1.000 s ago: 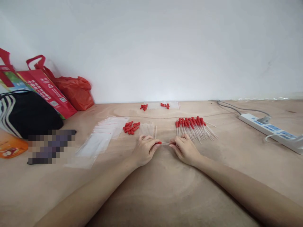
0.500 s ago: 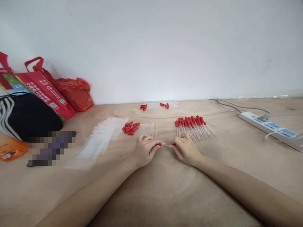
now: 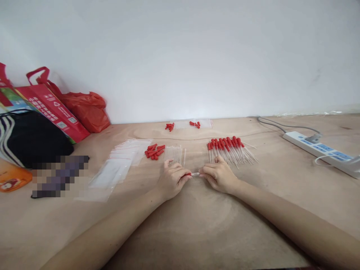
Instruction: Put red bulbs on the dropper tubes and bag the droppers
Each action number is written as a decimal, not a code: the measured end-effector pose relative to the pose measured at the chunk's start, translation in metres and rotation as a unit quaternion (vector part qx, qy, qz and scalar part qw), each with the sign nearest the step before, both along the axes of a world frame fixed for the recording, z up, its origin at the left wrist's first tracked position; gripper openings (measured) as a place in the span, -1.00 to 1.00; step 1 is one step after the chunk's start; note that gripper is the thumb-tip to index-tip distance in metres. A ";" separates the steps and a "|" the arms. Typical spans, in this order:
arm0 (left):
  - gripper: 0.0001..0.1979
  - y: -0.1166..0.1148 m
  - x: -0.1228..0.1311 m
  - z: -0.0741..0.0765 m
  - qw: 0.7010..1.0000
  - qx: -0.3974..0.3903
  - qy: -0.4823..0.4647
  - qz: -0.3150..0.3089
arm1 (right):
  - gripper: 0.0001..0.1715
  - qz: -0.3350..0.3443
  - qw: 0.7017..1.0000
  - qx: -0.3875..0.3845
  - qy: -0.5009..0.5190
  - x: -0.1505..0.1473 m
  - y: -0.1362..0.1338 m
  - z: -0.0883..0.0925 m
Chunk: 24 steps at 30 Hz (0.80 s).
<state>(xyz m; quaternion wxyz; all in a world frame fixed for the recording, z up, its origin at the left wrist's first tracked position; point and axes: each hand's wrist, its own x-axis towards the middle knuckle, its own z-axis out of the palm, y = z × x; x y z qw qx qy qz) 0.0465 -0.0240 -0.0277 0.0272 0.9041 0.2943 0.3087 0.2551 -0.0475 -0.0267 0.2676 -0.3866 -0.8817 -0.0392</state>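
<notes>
My left hand (image 3: 172, 178) and my right hand (image 3: 218, 174) meet at the middle of the wooden table (image 3: 197, 225), both pinched on one small dropper (image 3: 194, 174). The left fingers cover its red bulb end, the right fingers hold its clear tube. Just beyond the left hand lie a pile of loose red bulbs (image 3: 154, 151) and a row of clear tubes (image 3: 174, 153). Beyond the right hand lies a fan of finished droppers with red bulbs (image 3: 231, 150).
Clear zip bags (image 3: 116, 167) lie left of the hands. Red bags (image 3: 70, 107) and a black striped bag (image 3: 30, 137) stand at the far left. More red bulbs on small bags (image 3: 185, 125) sit by the wall. A white power strip (image 3: 323, 152) with cable lies at right.
The hands have drawn closer together; less of the red bulb and tube shows between them. The view has shifted slightly.
</notes>
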 end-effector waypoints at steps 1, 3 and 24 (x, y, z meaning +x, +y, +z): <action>-0.85 0.000 0.000 0.000 1.000 0.005 0.003 0.002 | -0.75 -0.002 1.000 0.004 -0.006 0.000 0.000 0.000; -0.85 -0.001 0.001 0.001 1.000 0.012 0.008 0.003 | -0.74 -0.005 1.000 0.009 -0.012 -0.001 0.000 0.001; -0.83 -0.003 0.007 0.004 0.998 0.038 0.040 -0.007 | -0.69 -0.004 1.000 -0.003 -0.004 -0.016 0.001 -0.001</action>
